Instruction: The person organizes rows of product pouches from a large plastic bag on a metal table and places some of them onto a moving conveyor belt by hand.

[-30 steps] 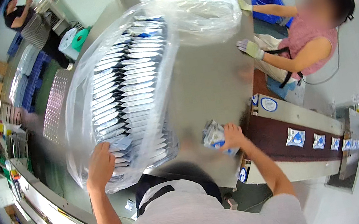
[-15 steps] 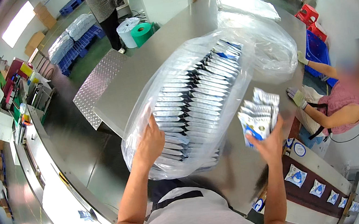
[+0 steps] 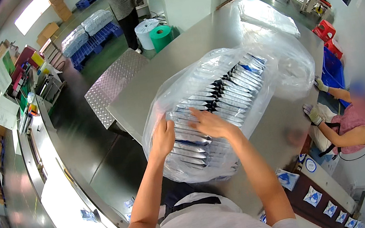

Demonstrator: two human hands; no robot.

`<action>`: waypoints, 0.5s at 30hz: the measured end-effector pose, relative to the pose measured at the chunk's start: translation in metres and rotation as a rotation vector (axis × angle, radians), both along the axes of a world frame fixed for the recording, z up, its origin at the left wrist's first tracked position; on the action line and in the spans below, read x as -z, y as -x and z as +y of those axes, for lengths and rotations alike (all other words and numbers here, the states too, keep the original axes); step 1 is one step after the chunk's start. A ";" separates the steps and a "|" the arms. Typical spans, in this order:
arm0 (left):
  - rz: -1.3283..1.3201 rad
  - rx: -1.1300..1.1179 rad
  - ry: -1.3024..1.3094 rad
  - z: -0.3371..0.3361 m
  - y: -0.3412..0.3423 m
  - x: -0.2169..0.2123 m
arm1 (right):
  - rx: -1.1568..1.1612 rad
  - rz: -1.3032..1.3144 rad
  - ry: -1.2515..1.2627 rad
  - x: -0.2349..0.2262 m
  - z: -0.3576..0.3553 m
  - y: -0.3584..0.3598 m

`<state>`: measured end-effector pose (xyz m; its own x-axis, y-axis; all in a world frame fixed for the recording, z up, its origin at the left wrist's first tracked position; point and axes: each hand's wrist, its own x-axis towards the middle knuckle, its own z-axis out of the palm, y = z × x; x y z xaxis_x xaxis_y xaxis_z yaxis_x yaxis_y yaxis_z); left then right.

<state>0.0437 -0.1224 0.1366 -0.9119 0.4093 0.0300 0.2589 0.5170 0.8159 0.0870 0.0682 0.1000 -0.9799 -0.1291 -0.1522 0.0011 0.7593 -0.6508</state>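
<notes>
A large clear plastic bag (image 3: 157, 118) lies on the metal table, filled with two rows of upright silver-white sachets (image 3: 230, 99). My left hand (image 3: 163, 138) is at the bag's left side, fingers closed on the film near its edge. Inside the bag's opening, my right hand (image 3: 212, 123) rests over the near sachets, fingers stretched and apart. Part of the sachets beneath that hand is hidden.
Folded clear bags (image 3: 267, 17) lie on the far end of the table (image 3: 207, 31). A gloved co-worker (image 3: 352, 130) stands at the right, beside a blue crate (image 3: 332, 69). Single sachets (image 3: 312, 196) sit on a brown conveyor (image 3: 296, 196) at the lower right.
My right hand has moved left from beside the bag to over its sachets, and the bunch of sachets it held is no longer in it. My left hand stays on the bag's side.
</notes>
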 end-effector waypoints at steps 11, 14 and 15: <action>0.220 0.330 0.152 0.038 0.014 0.044 | 0.479 0.489 0.160 -0.013 0.018 -0.059; 0.264 0.417 0.246 0.034 0.014 0.037 | 0.832 0.865 0.179 0.013 0.035 -0.112; 0.331 0.484 0.296 0.034 0.014 0.041 | 0.966 0.921 0.219 0.032 0.040 -0.133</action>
<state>0.0299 -0.0882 0.0961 -0.5849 0.8048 0.1006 0.7312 0.4696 0.4948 0.2201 0.1085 0.0678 -0.4263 0.7270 0.5383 -0.0271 0.5846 -0.8109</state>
